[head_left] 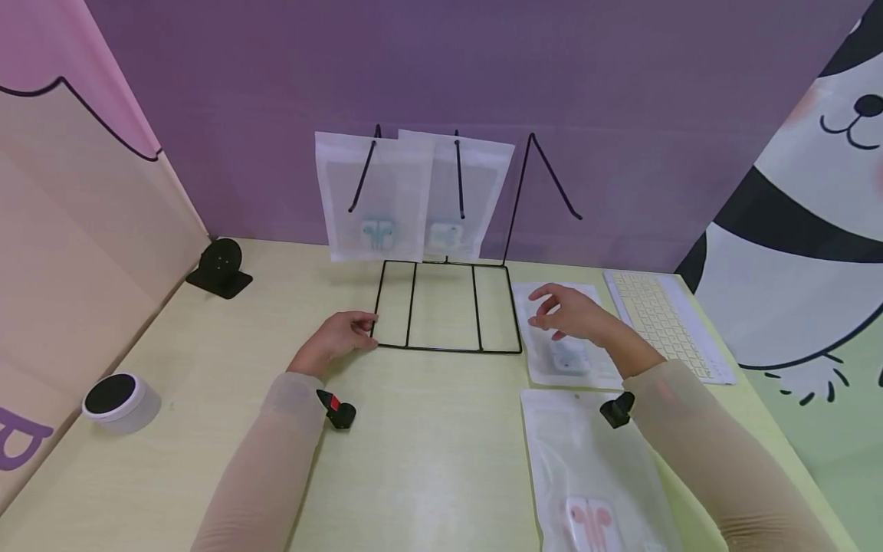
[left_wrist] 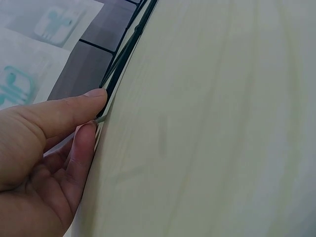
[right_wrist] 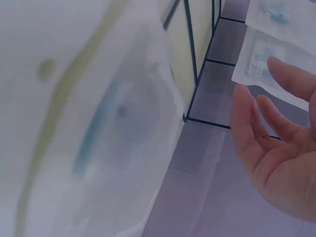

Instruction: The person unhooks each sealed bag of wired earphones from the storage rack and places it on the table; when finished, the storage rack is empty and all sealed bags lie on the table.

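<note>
At the front left corner of a black wire display rack, my left hand pinches the base wire between thumb and fingers. The left wrist view shows the thumb lying right along that dark wire. Two white translucent pouches, the left one and the middle one, hang from the rack's hooks, each with an earphone case showing inside. My right hand, fingers loosely bent and holding nothing, is over a flat pouch with a pale case inside. The rack's right hook carries no pouch.
Nearer me on the right lies another pouch with pink earphones. A white keyboard sits beyond my right forearm. On the left are a black stand and a white cylinder with a dark top. A purple wall stands behind the rack.
</note>
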{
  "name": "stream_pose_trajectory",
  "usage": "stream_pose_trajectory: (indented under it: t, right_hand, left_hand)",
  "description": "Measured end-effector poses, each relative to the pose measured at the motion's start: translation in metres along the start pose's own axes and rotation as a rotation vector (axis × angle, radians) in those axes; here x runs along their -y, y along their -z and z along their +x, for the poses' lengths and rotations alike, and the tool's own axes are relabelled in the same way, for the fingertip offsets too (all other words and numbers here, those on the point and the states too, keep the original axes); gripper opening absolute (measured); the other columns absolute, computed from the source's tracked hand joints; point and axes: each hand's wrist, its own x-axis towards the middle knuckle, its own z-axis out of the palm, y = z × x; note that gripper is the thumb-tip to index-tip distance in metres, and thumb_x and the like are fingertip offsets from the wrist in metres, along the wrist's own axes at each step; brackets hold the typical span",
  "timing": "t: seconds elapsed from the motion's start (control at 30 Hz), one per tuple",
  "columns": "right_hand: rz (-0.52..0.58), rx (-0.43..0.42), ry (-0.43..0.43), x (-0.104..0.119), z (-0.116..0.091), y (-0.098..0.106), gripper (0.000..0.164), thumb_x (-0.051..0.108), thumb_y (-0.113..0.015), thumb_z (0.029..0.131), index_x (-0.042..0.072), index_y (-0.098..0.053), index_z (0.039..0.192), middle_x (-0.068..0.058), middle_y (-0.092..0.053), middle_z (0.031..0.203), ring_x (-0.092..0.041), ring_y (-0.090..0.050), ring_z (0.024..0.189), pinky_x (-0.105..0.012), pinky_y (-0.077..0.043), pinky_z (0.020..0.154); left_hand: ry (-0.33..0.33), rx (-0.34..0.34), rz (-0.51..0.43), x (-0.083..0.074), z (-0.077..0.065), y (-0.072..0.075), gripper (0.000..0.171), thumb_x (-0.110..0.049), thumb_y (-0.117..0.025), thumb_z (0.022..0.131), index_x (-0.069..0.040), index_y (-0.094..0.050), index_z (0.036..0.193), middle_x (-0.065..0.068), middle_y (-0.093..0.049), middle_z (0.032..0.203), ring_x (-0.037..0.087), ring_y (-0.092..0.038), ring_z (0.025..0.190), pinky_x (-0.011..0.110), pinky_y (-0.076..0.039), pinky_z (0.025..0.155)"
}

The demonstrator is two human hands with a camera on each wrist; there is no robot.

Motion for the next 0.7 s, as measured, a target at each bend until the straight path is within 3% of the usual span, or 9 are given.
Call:
stream_pose_trajectory:
  t: [0.3,0.7]
  right_hand:
    - [0.122,-0.199,0.065,0.035,0.032,0.004,0.053,0.012,-0.064,0.096,0.001,-0.04,0.142,-0.022,-0.044,0.133,-0.036,-0.053,0.113,-0.046,-0.048,0.088]
    - [0.237,-0.498,0.297,0.081,0.073,0.011,0.05,0.009,-0.068,0.091,0.001,-0.047,0.136,-0.018,-0.037,0.141,-0.034,-0.047,0.118,-0.045,-0.044,0.086]
  left_hand:
    - [-0.004,-0.006,0.019,0.0,0.0,0.0,0.051,0.0,-0.074,0.085,-0.001,-0.058,0.133,0.009,-0.056,0.11,0.023,-0.052,0.098,0.034,-0.041,0.088]
    - [0.001,0.002,-0.005,-0.001,-0.001,0.001,0.051,0.001,-0.072,0.086,-0.001,-0.057,0.135,0.008,-0.055,0.109,0.022,-0.05,0.098,0.035,-0.04,0.088]
